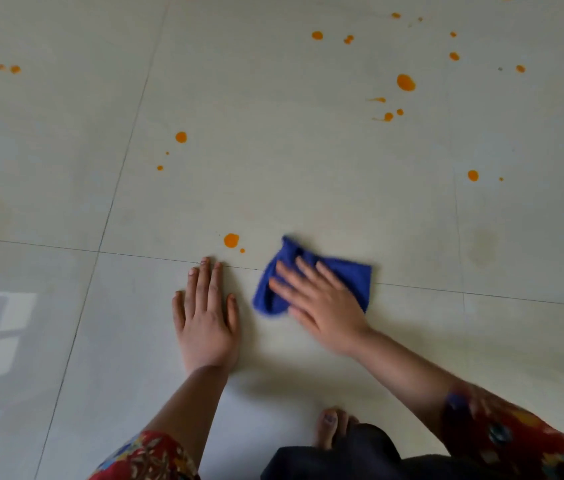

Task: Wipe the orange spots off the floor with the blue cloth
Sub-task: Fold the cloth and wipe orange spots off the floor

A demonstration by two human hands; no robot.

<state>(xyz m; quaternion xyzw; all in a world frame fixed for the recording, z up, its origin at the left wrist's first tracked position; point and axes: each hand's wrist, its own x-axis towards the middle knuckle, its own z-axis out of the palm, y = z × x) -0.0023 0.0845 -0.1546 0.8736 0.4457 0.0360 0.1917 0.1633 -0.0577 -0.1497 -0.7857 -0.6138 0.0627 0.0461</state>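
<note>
Head; right hand (pixel 322 303) flat, fingers spread, atop blue cloth (pixel 342 275); floor (pixel 273 168)

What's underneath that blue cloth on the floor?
The blue cloth lies flat on pale floor tile, pressed by the right hand. Any orange spot beneath it is covered, so I cannot tell.
</note>
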